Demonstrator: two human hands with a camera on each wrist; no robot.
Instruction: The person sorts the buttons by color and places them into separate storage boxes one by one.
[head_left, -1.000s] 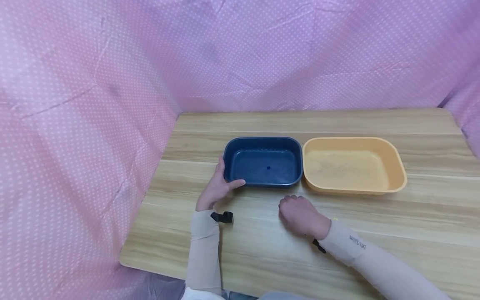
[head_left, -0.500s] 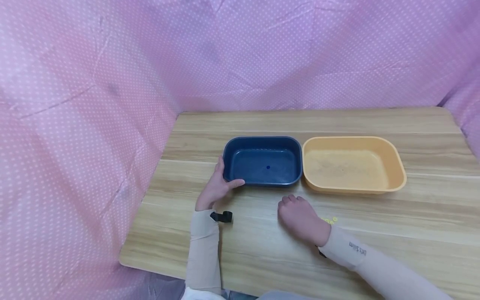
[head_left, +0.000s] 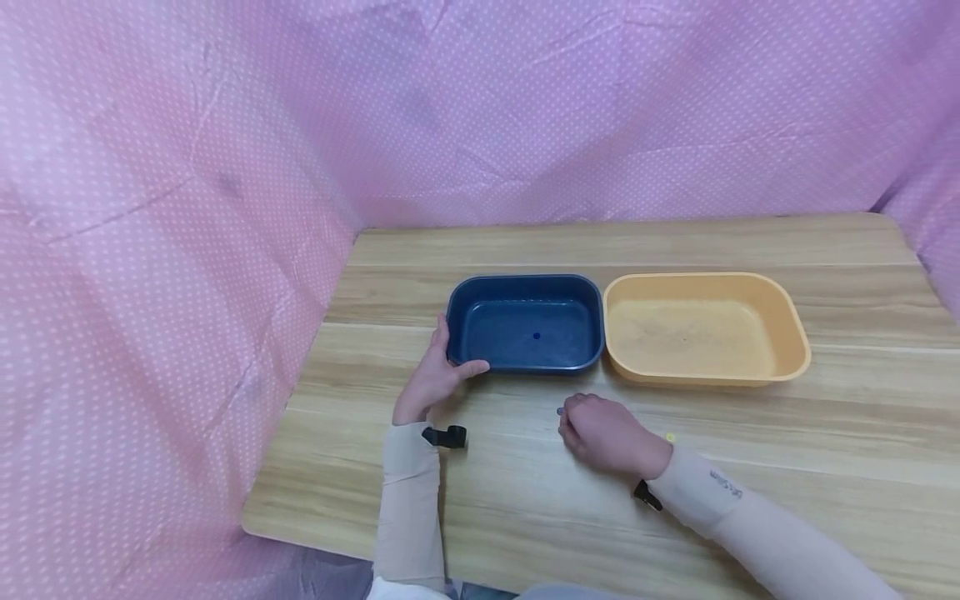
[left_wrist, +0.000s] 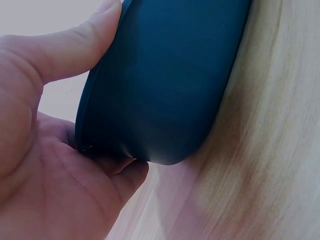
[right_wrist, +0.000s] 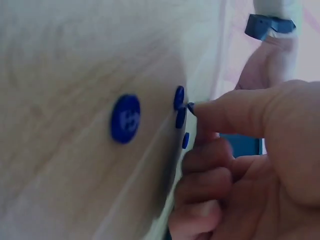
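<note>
My left hand grips the near left corner of a dark blue plastic basin. In the left wrist view, the thumb lies along one side of the basin's corner and the fingers along the other. My right hand is low over the table in front of the basins. Its thumb and index finger pinch a small blue disc. Several like it lie on the table below, the nearest blue disc bearing a pale printed character. One dark round piece lies inside the blue basin.
A larger yellow basin stands against the blue one's right side. A small yellow piece shows beside my right wrist. All this is on a wooden table, with pink dotted cloth hanging behind and at the sides.
My right hand has shifted slightly right and turned, and a blue disc now shows at its fingertips. The forearm covers more of the yellow pieces. The left hand and both basins stay put.
</note>
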